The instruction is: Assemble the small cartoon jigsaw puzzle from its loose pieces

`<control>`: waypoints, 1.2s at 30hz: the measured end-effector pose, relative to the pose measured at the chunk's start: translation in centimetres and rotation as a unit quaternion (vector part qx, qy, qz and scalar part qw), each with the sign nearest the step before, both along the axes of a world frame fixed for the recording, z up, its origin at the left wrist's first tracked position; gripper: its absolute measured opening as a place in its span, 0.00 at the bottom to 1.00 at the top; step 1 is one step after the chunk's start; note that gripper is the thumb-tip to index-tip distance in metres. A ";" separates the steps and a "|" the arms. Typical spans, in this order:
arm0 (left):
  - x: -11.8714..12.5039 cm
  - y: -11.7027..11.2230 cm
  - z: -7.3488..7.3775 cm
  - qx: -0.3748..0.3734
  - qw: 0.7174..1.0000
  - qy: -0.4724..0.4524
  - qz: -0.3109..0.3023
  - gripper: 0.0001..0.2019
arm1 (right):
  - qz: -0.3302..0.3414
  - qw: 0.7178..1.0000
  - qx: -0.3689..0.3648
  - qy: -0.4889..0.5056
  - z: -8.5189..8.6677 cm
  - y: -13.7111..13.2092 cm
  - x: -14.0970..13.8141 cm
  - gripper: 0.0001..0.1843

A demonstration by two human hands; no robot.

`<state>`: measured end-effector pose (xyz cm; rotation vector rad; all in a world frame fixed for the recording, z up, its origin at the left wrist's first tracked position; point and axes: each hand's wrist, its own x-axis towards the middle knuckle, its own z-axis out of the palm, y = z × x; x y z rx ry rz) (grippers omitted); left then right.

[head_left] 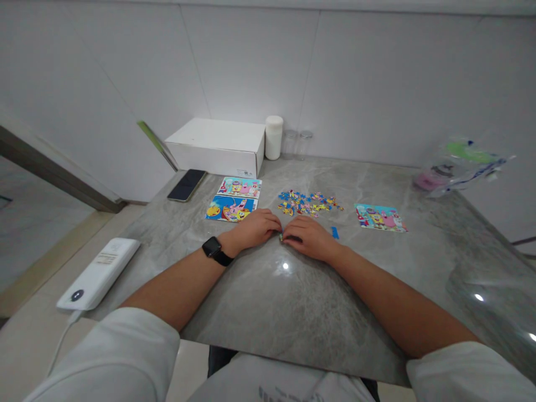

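My left hand (257,228), with a black watch on its wrist, and my right hand (307,237) meet at the middle of the table. Both have their fingers pinched around a small jigsaw puzzle piece (281,238), mostly hidden by the fingertips. Just beyond them lies a loose heap of colourful jigsaw pieces (309,203). A blue strip-like piece (335,232) rests beside my right hand. Near my left hand lie two cartoon picture cards (232,208), one behind the other; another cartoon picture (380,218) lies flat to the right.
On the grey table (293,312) a phone (187,185) and a white power bank (99,273) with a cable lie left. Along the wall stand a white box (218,145), a white bottle (273,138) and clear jars (297,145). A plastic bag (460,167) sits far right.
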<state>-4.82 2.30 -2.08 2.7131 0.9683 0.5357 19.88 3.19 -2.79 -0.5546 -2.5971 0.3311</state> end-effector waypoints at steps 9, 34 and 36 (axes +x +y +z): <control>0.1 0.1 -0.2 0.010 1.000 0.000 0.015 0.16 | -0.037 0.999 0.023 -0.006 -1.2 0.2 -0.5 0.03; 0.2 0.0 -0.3 -0.013 0.999 -0.031 0.021 0.09 | -0.114 0.991 0.012 0.067 -0.3 1.7 1.9 0.08; 0.3 -0.1 -0.1 -0.014 0.999 -0.028 0.026 0.09 | -0.135 0.987 0.007 0.085 -0.3 2.1 2.2 0.08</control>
